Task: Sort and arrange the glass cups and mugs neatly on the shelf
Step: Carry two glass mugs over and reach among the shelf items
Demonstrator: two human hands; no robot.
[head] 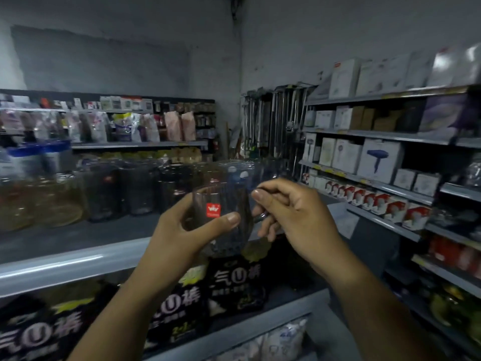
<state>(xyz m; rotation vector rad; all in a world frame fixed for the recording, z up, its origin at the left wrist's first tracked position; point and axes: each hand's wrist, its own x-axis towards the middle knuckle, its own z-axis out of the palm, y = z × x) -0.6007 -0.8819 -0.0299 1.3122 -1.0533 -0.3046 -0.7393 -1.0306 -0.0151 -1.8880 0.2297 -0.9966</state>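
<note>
Holding one glass mug (221, 217) in both hands, up in the air on the near side of the shelf (78, 261), touching nothing on it. My left hand (177, 235) is wrapped round the mug's body, fingers curled behind it, and my thumb (229, 220) lies across the front, just under the red sticker (213, 210). My right hand (294, 212) is closed in a pinch on the handle (261, 217) at the mug's right side, thumb on top, fingers curled below.

A row of dark glasses (135, 188) stands at the far side of the shelf, just behind the mug. Amber glasses (57, 201) stand further left. Dark packets (234, 282) are on the level below, and white boxes (380, 160) are on the racks to the right.

Step in hand, I'd say: place this mug with its own kind. To do it well:
- Go in level and upright, since glass on glass chips easily.
- Aim for a bare stretch of shelf near the dark glasses; the picture is too blurred to pick an exact gap.
- Steer with the handle pinch and let the left hand bear the weight.
- Turn the handle to match the neighbours, sticker facing near.
- Set the base flat before loosening either hand.

Main risk: my knuckles knocking the row behind.
</note>
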